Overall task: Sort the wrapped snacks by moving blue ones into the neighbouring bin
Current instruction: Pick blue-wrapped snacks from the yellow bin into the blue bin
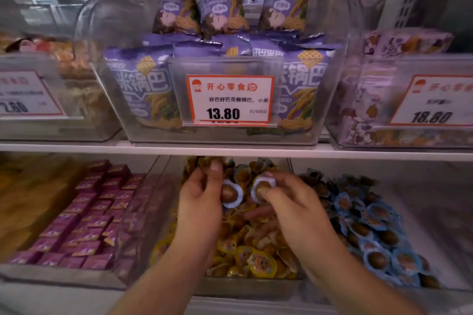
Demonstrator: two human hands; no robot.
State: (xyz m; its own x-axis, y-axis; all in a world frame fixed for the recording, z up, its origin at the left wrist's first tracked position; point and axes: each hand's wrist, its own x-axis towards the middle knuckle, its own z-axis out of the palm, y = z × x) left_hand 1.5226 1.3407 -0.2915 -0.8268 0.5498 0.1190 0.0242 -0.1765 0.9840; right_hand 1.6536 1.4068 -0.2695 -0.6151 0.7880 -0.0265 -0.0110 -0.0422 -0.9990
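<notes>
Over the yellow-snack bin (245, 286), left hand (199, 197) and right hand (286, 202) each pinch a blue-wrapped snack (231, 195).

We see clear, smooth plastic bins (122, 120) holding glossy purple foil-like snack bags (217, 5), each fronted by a matt white paper price card (230, 101). Below, the small blue-rimmed wrapped snacks (378, 258) look like shiny plastic film.

Price tag (28, 94) at far left is cut off by the frame edge and smeared, only "2.60" reads. Same deal with the far right tag (435, 101), its small print is mush. Left bin (58, 100) contents in the upper row are too blurry to tell.
</notes>
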